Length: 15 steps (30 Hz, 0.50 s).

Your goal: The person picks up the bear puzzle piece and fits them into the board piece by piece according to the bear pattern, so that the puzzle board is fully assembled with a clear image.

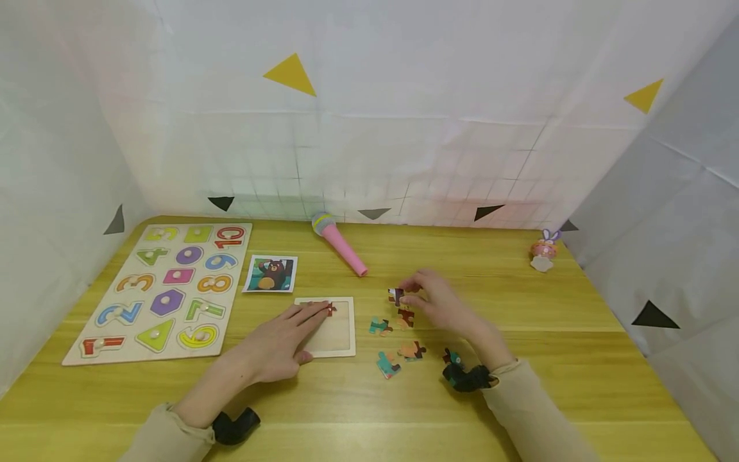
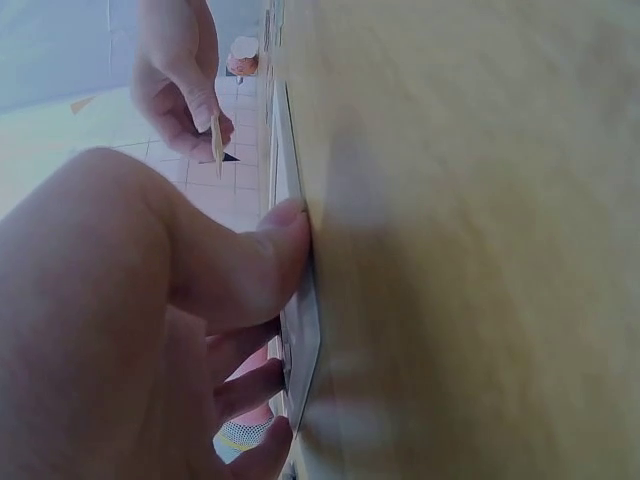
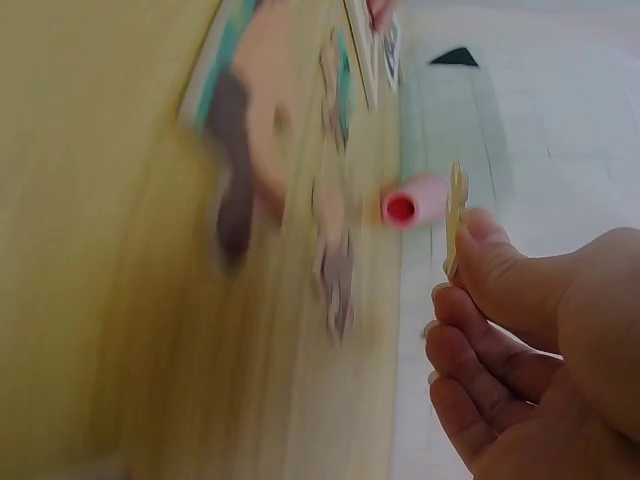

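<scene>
My left hand (image 1: 283, 343) lies over the left part of a shallow wooden puzzle tray (image 1: 344, 353), its fingers stretched out. Its fingertips touch a small dark red puzzle piece (image 1: 331, 309) near the tray's top edge, partly hidden under them. In the left wrist view the thumb (image 2: 275, 255) rests at the tray's near edge. Held above the table, a jigsaw piece (image 3: 456, 215) is pinched edge-on between thumb and fingers of my right hand (image 1: 435, 301). Below that hand lie a brown piece (image 1: 406, 317), a teal piece (image 1: 380, 326), an orange-brown piece (image 1: 412, 350) and a light-blue piece (image 1: 388, 365).
Another piece (image 1: 452, 357) lies by the right wrist's black strap. A bear picture card (image 1: 270, 274) and a number-and-shape board (image 1: 167, 289) are at left. A pink toy microphone (image 1: 343, 249) lies behind the tray. A small bunny figure (image 1: 544, 249) stands far right.
</scene>
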Tool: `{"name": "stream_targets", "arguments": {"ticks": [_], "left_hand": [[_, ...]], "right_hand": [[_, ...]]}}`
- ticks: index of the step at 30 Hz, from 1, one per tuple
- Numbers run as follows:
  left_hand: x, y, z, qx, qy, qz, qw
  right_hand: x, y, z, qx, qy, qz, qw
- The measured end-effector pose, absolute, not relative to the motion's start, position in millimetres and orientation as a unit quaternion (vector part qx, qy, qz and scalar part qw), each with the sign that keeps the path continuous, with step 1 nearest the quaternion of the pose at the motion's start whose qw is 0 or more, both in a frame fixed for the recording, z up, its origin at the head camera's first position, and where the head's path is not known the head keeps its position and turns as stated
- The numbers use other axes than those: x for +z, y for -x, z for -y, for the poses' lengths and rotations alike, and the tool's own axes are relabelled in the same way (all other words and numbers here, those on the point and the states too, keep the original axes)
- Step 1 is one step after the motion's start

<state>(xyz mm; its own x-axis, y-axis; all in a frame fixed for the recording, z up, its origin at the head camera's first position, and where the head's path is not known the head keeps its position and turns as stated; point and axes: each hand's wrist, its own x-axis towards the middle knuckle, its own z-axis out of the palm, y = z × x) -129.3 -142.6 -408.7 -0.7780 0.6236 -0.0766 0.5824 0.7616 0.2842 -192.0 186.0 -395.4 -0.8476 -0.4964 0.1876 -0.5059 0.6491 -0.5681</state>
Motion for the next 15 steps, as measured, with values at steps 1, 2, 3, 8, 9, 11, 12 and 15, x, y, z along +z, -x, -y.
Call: {"name": "stream_targets", "arguments": {"ticks": [1, 2, 3, 8, 9, 11, 12, 15], "left_hand": [[-409, 129, 143, 0.123, -0.323, -0.935, 0.084], [-409, 129, 143, 0.123, -0.322, -0.935, 0.084], [-409, 129, 143, 0.123, -0.322, -0.935, 0.084], [-410, 130, 143, 0.121, -0.325, -0.934, 0.082], [-410, 130, 143, 0.120, -0.327, -0.934, 0.080], [-411, 131, 143, 0.117, -0.332, -0.933, 0.077], [-411, 131, 143, 0.116, -0.333, -0.933, 0.076], [-411, 132, 143, 0.113, -0.335, -0.932, 0.077]], "right_hand": [[-396, 192, -182, 0.316, -0.279, 0.907, 0.005], [-396, 191, -177, 0.317, -0.281, 0.906, 0.002], [-396, 191, -172, 0.317, -0.285, 0.905, 0.001], [-394, 190, -149, 0.316, -0.296, 0.901, -0.004], [-395, 190, -144, 0.316, -0.298, 0.901, -0.006], [-396, 190, -136, 0.310, -0.303, 0.901, -0.010], [-397, 190, -133, 0.308, -0.305, 0.901, -0.013], [-400, 190, -124, 0.305, -0.308, 0.900, -0.036]]}}
